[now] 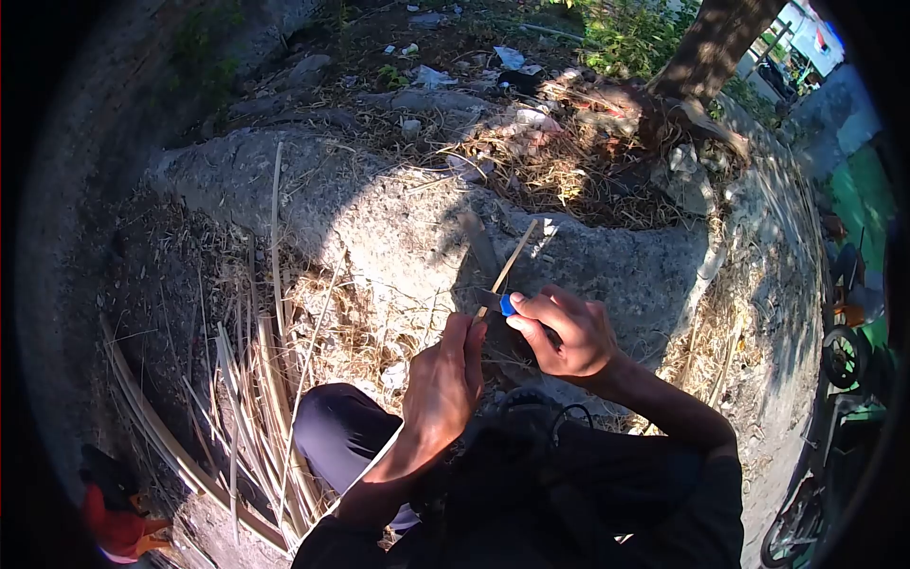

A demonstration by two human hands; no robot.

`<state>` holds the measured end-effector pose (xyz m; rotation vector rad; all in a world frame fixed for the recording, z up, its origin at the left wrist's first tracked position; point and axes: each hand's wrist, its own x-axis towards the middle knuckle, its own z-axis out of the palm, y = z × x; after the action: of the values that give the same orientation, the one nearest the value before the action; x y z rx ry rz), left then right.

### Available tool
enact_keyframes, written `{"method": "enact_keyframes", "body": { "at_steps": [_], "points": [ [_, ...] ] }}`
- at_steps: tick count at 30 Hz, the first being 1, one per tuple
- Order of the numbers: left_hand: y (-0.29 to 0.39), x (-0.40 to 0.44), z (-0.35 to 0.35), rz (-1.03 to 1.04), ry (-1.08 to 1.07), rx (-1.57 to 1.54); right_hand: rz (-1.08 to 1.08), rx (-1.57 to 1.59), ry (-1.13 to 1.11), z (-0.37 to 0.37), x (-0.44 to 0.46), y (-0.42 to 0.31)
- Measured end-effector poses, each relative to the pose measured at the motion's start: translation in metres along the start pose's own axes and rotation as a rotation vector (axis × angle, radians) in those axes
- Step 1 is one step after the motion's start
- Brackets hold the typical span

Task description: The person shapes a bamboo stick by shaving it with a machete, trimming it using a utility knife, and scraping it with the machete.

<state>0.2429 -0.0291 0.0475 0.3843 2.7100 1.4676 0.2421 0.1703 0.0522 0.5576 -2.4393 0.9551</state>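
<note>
Between the thumb and fingers of my left hand [442, 384] is a thin pale strip [516, 254], apparently bamboo. Its upper end points up and away to the right, and a pale length runs down along my left forearm. My right hand [564, 332] is closed on a small knife with a blue handle [507, 304]. The short dark blade lies against the strip, just above my left fingertips. Part of the handle is hidden by my right fingers.
A bundle of long pale strips [270, 417] lies at my left, beside my knee [341, 431]. In front runs a low concrete ledge [398, 223], with dry grass and litter behind it. A tree trunk [716, 47] rises at the back right; wheels [842, 356] show at far right.
</note>
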Motion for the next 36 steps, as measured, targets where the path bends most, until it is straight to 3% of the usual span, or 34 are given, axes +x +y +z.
{"method": "enact_keyframes", "body": {
  "at_steps": [7, 18, 20, 22, 23, 26, 28, 29, 31, 34, 36],
  "points": [
    [0.004, 0.002, 0.001, 0.04, 0.033, -0.003, -0.017, -0.032, -0.054, -0.007, 0.004, 0.005],
    [0.005, 0.007, 0.007, 0.053, 0.013, 0.062, -0.026, -0.2, 0.058, -0.009, 0.009, 0.037],
    [0.008, -0.003, 0.002, 0.076, 0.006, 0.071, 0.369, -0.256, 0.081, -0.054, 0.023, 0.111],
    [0.017, -0.011, -0.01, 0.065, 0.001, 0.008, 0.559, -0.332, 0.157, -0.1, 0.015, 0.161],
    [0.012, -0.009, -0.013, 0.035, -0.028, -0.017, 0.544, -0.328, 0.161, -0.098, 0.013, 0.166],
    [-0.008, 0.007, -0.014, 0.021, -0.116, 0.012, 0.5, -0.128, 0.272, -0.08, -0.007, 0.162],
    [-0.005, 0.01, -0.015, 0.038, -0.128, 0.004, 0.604, 0.186, 0.074, -0.065, -0.001, 0.132],
    [0.001, 0.012, -0.019, -0.007, -0.165, -0.043, 0.611, 0.184, 0.082, -0.064, 0.007, 0.115],
    [0.004, 0.012, -0.021, -0.081, -0.232, -0.135, 0.812, 0.487, -0.003, -0.064, 0.026, 0.077],
    [0.0, 0.008, -0.015, -0.048, -0.276, -0.358, 0.682, 0.345, -0.086, -0.061, 0.04, 0.043],
    [0.001, 0.007, -0.016, -0.075, -0.306, -0.36, 0.587, 0.513, -0.101, -0.052, 0.04, 0.042]
  ]
}}
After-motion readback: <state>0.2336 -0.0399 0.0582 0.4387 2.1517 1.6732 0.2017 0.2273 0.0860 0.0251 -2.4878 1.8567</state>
